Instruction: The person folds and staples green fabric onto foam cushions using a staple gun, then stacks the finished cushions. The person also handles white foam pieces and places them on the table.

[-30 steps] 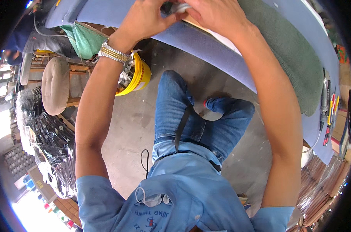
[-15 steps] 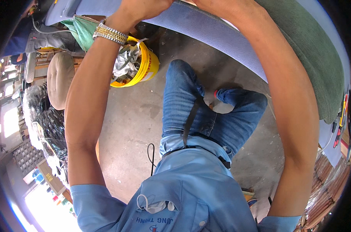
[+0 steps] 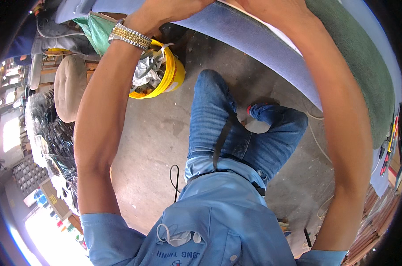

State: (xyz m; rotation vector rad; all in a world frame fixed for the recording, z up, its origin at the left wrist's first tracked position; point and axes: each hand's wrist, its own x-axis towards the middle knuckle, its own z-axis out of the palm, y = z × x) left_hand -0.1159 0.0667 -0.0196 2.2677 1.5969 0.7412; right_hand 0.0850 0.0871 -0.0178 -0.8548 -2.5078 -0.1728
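My left hand (image 3: 179, 8), with a metal watch (image 3: 130, 36) on its wrist, reaches to the top edge of the picture. My right hand (image 3: 272, 9) is there too, a little to the right. The fingers of both are cut off by the frame, so I cannot see what they grip. Both hands are over a surface covered in blue-grey cloth (image 3: 249, 43). A thin white strip (image 3: 286, 39) runs along its edge beside my right hand. Dark green fabric (image 3: 365, 75) lies on the surface to the right of my right forearm.
A yellow bucket (image 3: 176, 73) of scraps stands on the floor beneath my left forearm. To the left are a tufted beige cushion (image 3: 70, 88) and a black plastic-wrapped bundle (image 3: 54, 128). Hand tools (image 3: 389, 146) lie at the far right. A pale cord (image 3: 315, 135) trails on the floor.
Both hands and forearms have shifted slightly to the right. More of the white strip and the pale floor cord now shows beside my right arm.
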